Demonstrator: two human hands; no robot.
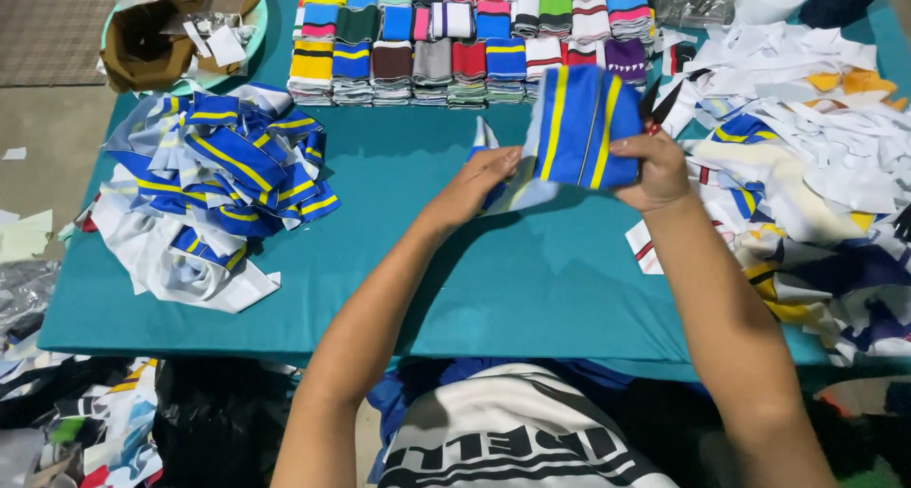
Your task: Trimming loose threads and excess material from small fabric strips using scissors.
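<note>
Head view: I hold a blue cloth band with yellow stripes [574, 132] up over the teal worktop [427, 270]. My left hand [479, 180] pinches its lower left edge. My right hand [655, 170] grips its right side and also holds small scissors [657, 107]. A heap of the same blue bands [232, 165] lies to the left. Neat stacks of folded striped bands [465, 37] sit behind. White scraps [807, 118] pile up on the right.

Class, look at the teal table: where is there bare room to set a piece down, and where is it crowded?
Bare teal table lies between the blue-yellow heap and the white scrap pile, toward the near edge. The far edge is packed with folded striped stacks.
</note>
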